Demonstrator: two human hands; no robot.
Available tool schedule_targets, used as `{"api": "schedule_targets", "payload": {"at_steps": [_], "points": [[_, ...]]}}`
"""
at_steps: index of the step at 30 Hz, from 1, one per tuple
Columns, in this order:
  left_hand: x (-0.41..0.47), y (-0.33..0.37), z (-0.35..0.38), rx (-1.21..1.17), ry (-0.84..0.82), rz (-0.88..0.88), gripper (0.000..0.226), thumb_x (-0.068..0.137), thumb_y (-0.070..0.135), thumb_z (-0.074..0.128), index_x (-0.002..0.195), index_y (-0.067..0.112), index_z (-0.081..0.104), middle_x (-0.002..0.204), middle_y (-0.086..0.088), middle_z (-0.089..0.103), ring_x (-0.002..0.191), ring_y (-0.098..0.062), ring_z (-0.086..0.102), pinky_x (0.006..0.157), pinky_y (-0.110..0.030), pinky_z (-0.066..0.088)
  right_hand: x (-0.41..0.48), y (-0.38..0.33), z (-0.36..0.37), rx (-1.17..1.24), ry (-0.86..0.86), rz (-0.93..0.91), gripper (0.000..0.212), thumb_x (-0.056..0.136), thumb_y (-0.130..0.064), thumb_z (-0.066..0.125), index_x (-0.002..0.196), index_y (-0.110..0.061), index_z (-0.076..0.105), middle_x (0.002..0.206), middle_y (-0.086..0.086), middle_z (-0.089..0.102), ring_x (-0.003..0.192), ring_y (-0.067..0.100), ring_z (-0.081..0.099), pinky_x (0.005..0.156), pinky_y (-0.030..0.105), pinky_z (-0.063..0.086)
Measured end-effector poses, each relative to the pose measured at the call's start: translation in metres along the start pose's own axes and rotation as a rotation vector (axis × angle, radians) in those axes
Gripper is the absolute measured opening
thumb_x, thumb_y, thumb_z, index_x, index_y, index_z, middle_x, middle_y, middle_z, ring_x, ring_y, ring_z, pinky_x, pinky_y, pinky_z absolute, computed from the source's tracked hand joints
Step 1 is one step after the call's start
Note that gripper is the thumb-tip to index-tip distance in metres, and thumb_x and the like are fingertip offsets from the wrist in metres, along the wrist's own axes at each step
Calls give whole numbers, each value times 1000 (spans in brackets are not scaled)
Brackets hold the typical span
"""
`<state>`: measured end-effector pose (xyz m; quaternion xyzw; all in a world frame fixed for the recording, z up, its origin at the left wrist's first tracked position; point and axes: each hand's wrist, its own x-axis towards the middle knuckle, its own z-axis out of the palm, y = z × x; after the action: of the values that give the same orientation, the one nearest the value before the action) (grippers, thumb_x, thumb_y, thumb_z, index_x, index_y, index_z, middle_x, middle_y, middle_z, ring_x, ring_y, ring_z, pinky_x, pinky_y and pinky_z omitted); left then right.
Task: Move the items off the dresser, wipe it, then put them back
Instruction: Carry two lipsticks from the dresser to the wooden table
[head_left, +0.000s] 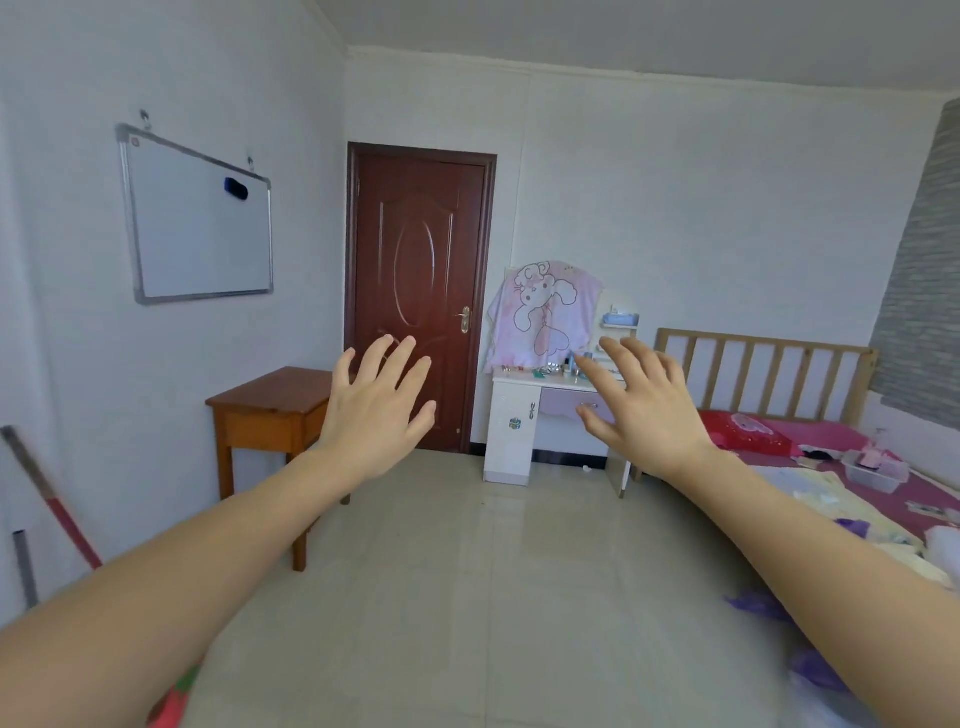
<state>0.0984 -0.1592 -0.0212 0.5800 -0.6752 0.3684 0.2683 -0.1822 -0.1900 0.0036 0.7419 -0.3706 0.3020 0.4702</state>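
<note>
Both forearms reach out from the lower corners of my view. The left hand (374, 410) and right hand (644, 410) are spread wide, fingers straight and apart, backs toward me, holding nothing and touching nothing. The dresser (511, 441) stands across the floor at about one o'clock, between the dark door (421, 291) and the bed (758, 374), partly hidden behind the right hand. A pink cartoon cloth (545, 312) hangs over its upper part, and the small items (550, 370) on its top are too tiny from here to name. I judge the task barely begun, with the approach as the step in hand. I would walk straight in and stop square to the front before reaching. Then I would lift the items one or two at a time, tallest first, and park them in order on the wooden table (270, 400) at nine o'clock. Neither hand has a wiping rag, so one must be found.
</note>
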Motion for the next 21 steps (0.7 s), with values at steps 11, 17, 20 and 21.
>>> {"api": "schedule_targets", "payload": {"at_steps": [11,17,20,21], "points": [[70,-36,145,-116,-42,38,54,83,38,31,113,7,63,123,-14,59,116,-34,53,93,-56,40,37,-1,116,-40,-138,-108,44,76,-35,50,115,-15,47,115,20,61,101,37,61,76,44,51],[133,-12,223,-137,40,145,49,82,36,33,105,8,66,114,-11,64,109,-32,58,91,-55,42,45,47,201,-95,-172,-86,53,67,-28,73,114,-11,54,114,22,61,102,40,60,77,47,51],[180,-7,253,-97,116,204,46,82,33,35,99,8,69,108,-9,67,101,-29,62,89,-52,44,59,76,247,-127,-207,-120,51,61,-30,77,107,-10,64,111,21,63,102,39,61,77,46,51],[197,-6,264,-79,135,212,45,82,32,35,99,8,69,107,-9,68,101,-29,62,89,-52,45,64,85,263,-124,-211,-116,53,59,-30,79,106,-10,65,111,21,64,101,39,62,77,46,51]]}}
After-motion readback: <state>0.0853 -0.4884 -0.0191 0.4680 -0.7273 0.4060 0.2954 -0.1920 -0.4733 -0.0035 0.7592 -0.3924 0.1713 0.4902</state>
